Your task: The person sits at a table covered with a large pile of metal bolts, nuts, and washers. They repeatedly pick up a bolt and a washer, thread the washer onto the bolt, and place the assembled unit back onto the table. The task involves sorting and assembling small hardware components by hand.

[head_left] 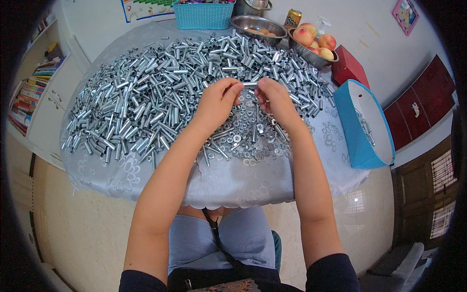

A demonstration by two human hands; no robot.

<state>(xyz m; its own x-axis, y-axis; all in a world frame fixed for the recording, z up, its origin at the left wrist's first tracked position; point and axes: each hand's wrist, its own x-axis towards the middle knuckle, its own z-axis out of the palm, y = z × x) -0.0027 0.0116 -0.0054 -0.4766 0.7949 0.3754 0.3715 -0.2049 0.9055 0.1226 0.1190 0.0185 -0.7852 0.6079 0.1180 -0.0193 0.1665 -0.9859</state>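
Silvery patterned cloth (233, 187) covered the rounded table, with a turquoise basket (204, 17) at twelve o'clock and a steel bowl (305, 55) of peaches (326, 42) between one and two, perhaps set aside there to leave the middle for metal parts. Loose tubes (160, 87) spread from eight round to three. Washers (243, 138) and a few bolts (206, 156) lay at six to seven o'clock from the hands, presumably kept close because such small pieces were fiddly. Toward two from the table's middle, one short tube (250, 84) lay level between the hands: left hand (217, 101) and right hand (277, 100) each pinched an end, probably for steadiness. At three stood an open blue box (359, 151), handy for the right, silvery rods (366, 127) inside.
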